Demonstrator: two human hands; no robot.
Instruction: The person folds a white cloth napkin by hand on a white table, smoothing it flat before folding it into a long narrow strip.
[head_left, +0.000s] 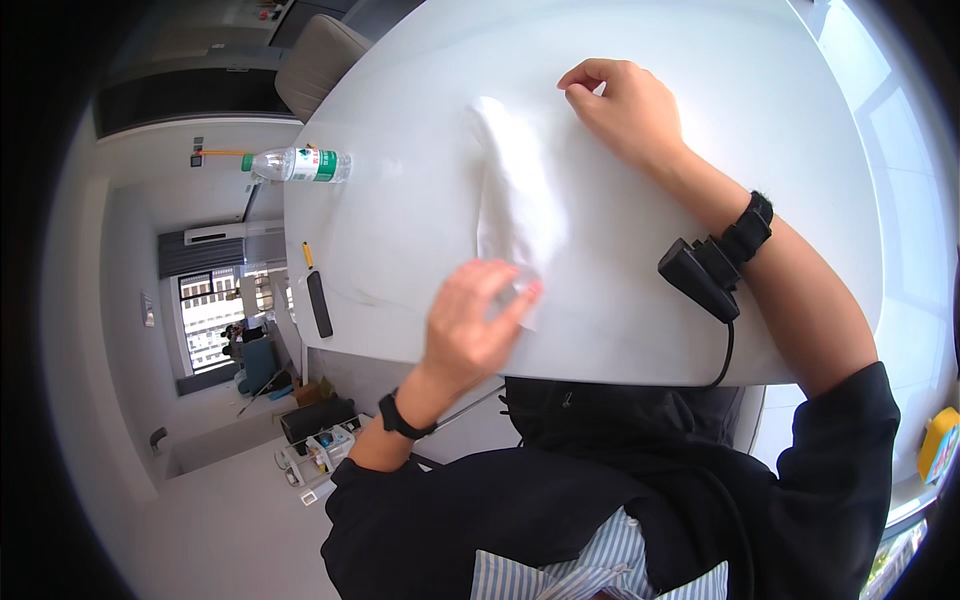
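Note:
A white cloth [520, 190], folded into a long strip, lies on the white table [400, 270] and stretches away from me. My left hand [468, 322], slightly blurred, is at the near end of the cloth, its thumb and fingers closed on the fabric there. Past the cloth's right side, my right hand [628, 108] hovers over or rests on the table; I cannot tell which. Its fingers are curled, thumb and index finger close together, with nothing visible in them. The right wrist carries a black strap with a black device [703, 275] and a cable.
At the table's left edge stands a clear plastic bottle [310, 165] with a green cap. Nearer lies a long black item [319, 303] with a yellow end. A grey-beige chair [320, 68] stands beyond the far left edge. A black bag [620, 410] is below the near edge.

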